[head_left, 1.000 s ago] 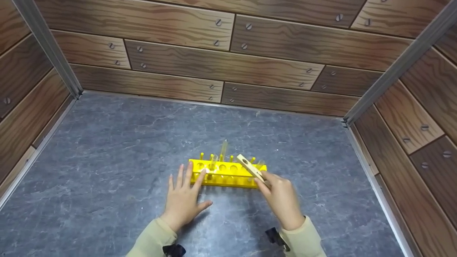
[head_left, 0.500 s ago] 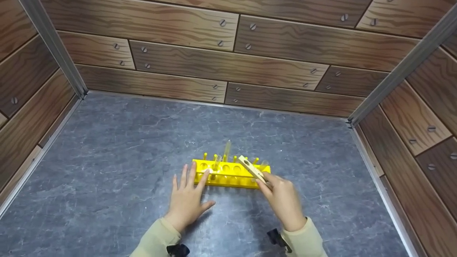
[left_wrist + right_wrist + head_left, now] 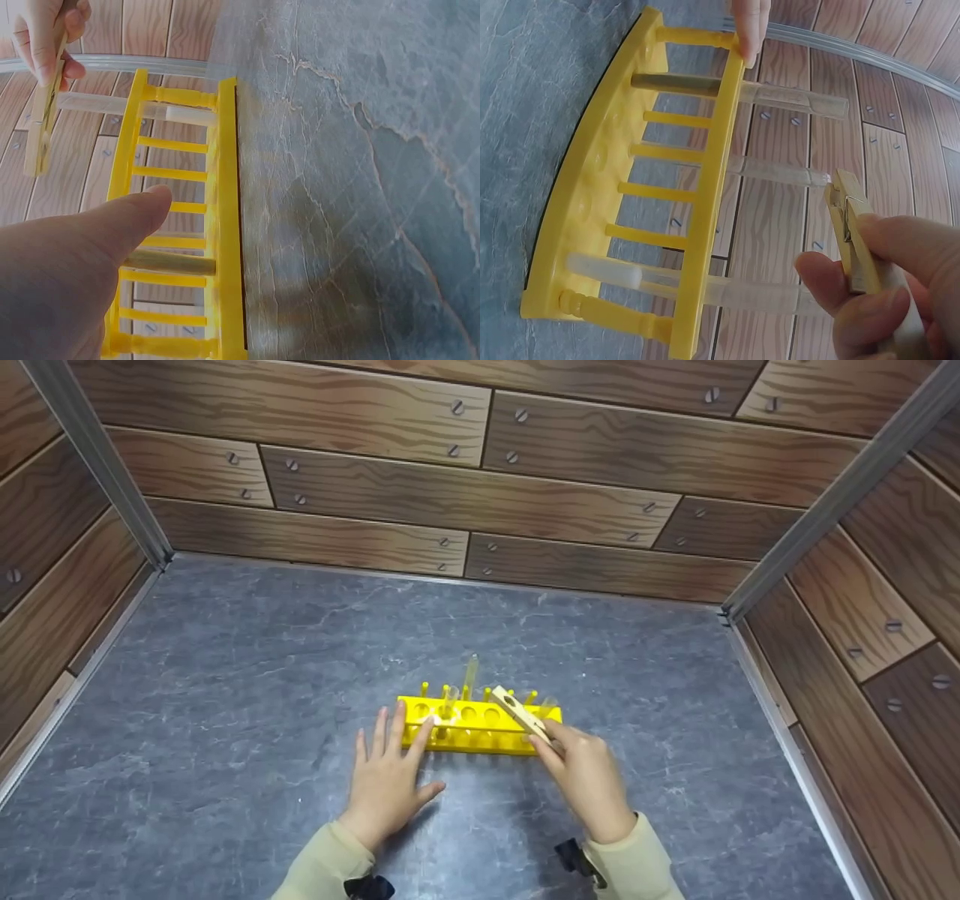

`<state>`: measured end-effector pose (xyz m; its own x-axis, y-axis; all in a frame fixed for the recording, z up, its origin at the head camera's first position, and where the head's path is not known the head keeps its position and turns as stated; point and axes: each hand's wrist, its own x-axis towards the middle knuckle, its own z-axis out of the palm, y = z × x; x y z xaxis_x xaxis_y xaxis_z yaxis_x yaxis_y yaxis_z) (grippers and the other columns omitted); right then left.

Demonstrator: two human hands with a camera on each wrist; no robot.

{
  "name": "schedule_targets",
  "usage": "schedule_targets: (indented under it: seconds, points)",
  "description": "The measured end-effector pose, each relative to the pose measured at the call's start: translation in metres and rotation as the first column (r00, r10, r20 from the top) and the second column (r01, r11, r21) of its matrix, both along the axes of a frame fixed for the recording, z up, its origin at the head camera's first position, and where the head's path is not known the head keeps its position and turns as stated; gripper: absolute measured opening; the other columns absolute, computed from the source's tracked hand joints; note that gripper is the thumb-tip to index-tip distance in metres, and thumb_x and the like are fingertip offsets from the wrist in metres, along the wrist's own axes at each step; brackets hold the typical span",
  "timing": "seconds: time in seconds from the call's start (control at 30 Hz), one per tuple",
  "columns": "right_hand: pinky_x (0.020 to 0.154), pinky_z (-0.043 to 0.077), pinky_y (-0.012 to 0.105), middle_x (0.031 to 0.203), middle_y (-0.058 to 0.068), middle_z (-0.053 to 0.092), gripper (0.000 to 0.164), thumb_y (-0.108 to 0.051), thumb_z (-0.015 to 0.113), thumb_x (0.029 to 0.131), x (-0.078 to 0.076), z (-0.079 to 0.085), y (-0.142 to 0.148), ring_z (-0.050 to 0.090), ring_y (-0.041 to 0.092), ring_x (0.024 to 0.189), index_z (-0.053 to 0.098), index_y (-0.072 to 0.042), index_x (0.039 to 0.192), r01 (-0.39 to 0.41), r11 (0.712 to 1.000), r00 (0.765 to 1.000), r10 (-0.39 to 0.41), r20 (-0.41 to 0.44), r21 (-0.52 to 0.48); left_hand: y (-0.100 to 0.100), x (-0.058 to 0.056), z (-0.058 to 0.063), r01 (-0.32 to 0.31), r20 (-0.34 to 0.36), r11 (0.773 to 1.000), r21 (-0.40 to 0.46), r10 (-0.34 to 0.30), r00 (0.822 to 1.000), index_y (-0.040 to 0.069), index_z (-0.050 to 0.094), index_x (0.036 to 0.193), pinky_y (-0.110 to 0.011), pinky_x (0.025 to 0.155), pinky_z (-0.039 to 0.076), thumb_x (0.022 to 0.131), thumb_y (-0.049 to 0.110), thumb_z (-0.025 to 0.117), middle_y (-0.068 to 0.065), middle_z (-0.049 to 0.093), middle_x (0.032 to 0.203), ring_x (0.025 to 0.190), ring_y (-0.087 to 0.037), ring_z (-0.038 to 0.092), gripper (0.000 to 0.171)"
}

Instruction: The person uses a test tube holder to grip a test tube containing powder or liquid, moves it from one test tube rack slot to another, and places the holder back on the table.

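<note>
A yellow test tube rack (image 3: 480, 725) stands upright on the grey surface. My left hand (image 3: 384, 787) lies with straight, spread fingers on its left end. In my right hand (image 3: 592, 776), thumb and fingers grip a wooden test tube clamp (image 3: 517, 711), tilted over the rack's right part. Three clear tubes are in the rack. One test tube (image 3: 676, 84) near the left end holds something brown. Another test tube (image 3: 471, 671) stands at the back, apparently over a peg. The third test tube (image 3: 604, 270), at the right end, holds something white. The clamp appears apart from all three.
Wood-patterned panels (image 3: 375, 495) close off the back and both sides, with metal strips (image 3: 817, 510) along the corners. Yellow pegs (image 3: 424, 690) rise along the rack's back edge. Dark wrist straps (image 3: 369, 886) show at the sleeves.
The wooden clamp's tip has shifted slightly left over the rack. My left hand stays on the rack's left end. The whole view sways a little.
</note>
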<state>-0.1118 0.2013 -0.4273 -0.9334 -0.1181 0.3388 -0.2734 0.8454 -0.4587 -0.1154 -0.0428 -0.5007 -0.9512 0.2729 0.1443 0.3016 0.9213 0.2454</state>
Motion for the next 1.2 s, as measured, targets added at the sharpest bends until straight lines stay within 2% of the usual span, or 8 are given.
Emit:
schedule_targets:
  seconds: [0.3,0.53,0.87,1.03,1.2]
  points:
    - [0.044,0.044,0.016,0.079,0.008,0.068,0.025,-0.020,0.069,0.085,-0.0009,0.0005,0.0023,0.052,0.004,0.053,0.070,-0.004,0.104,0.005,1.000,1.000,-0.006,0.008,0.014,0.0047,-0.0019,0.0009,0.009,-0.006,1.000,-0.001,-0.009,1.000,0.021,0.026,0.149,-0.064,0.104,0.016,0.079,0.059,0.062,-0.020,0.007,0.154,0.138,-0.043,0.007,0.087]
    - [0.042,0.042,0.017,0.072,0.004,0.064,0.025,-0.021,0.069,0.085,-0.0017,0.0010,0.0028,0.047,0.003,0.049,0.071,-0.004,0.103,0.000,1.000,1.000,0.000,0.005,0.010,0.0031,-0.0031,0.0015,0.001,-0.002,1.000,0.000,-0.001,1.000,0.021,0.027,0.148,-0.064,0.105,0.015,0.079,0.059,0.061,-0.020,0.007,0.153,0.138,-0.043,0.007,0.086]
    - [0.042,0.043,0.015,0.075,0.006,0.066,0.027,-0.021,0.069,0.085,-0.0008,-0.0031,0.0013,0.051,0.002,0.052,0.070,-0.003,0.105,0.006,1.000,1.000,-0.006,0.013,-0.009,0.0013,-0.0024,0.0012,-0.002,0.008,1.000,-0.001,0.002,1.000,0.020,0.027,0.148,-0.065,0.104,0.016,0.080,0.057,0.062,-0.020,0.007,0.153,0.138,-0.043,0.006,0.085]
    - [0.041,0.041,0.016,0.074,0.006,0.066,0.028,-0.022,0.068,0.085,-0.0004,-0.0034,-0.0003,0.049,0.002,0.049,0.070,-0.002,0.106,-0.005,1.000,1.000,0.005,0.012,-0.007,0.0001,-0.0012,-0.0007,-0.003,-0.029,1.000,0.001,0.003,1.000,0.019,0.029,0.148,-0.065,0.102,0.020,0.079,0.056,0.064,-0.022,0.010,0.153,0.137,-0.044,0.012,0.085]
    - [0.043,0.043,0.015,0.078,0.009,0.068,0.027,-0.019,0.068,0.085,-0.0010,-0.0037,-0.0033,0.054,0.005,0.053,0.069,-0.001,0.105,-0.015,1.000,1.000,0.015,0.003,0.003,-0.0001,-0.0007,-0.0024,-0.001,-0.037,1.000,-0.003,0.001,0.999,0.019,0.029,0.148,-0.065,0.102,0.021,0.078,0.055,0.066,-0.022,0.011,0.152,0.136,-0.045,0.013,0.087]
